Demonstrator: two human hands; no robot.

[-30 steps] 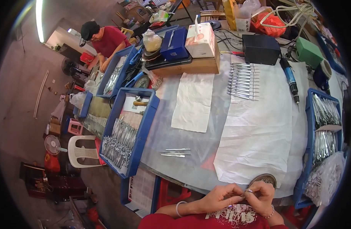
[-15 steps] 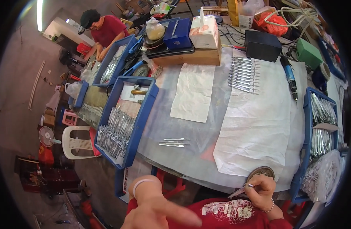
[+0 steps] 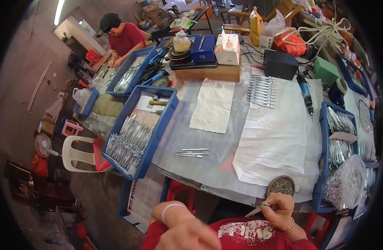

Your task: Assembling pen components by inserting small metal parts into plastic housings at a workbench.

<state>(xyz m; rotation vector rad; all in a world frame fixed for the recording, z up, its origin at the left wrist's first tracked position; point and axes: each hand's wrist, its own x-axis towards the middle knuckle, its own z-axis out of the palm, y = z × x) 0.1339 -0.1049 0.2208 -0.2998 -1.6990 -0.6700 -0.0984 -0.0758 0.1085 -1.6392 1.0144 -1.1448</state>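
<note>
Low in the head view, my left hand (image 3: 189,235) is in front of my red shirt, smeared by motion; its fingers do not show clearly. At the table's near edge my right hand (image 3: 279,206) pinches a slim, pointed silver metal tool (image 3: 253,211), its tip toward the left. Just beyond that hand sits a round dish (image 3: 282,179) of small metal parts. Several thin metal pieces (image 3: 192,153) lie on the table left of a white cloth (image 3: 268,154). Farther up the cloth is a neat row of slim metal tools (image 3: 260,91).
Blue trays of metal tools stand at left (image 3: 165,120) and right (image 3: 320,183). A plastic bag (image 3: 345,183) bulges from the right one. A blue electric screwdriver (image 3: 305,95), black box (image 3: 280,64) and tissue box (image 3: 227,49) lie farther back. Another person (image 3: 126,37) works at far left.
My view has shifted slightly. My left hand has swung, its outstretched finger now less distinct. My right hand keeps the metal tool near the dish, whose small parts now show more.
</note>
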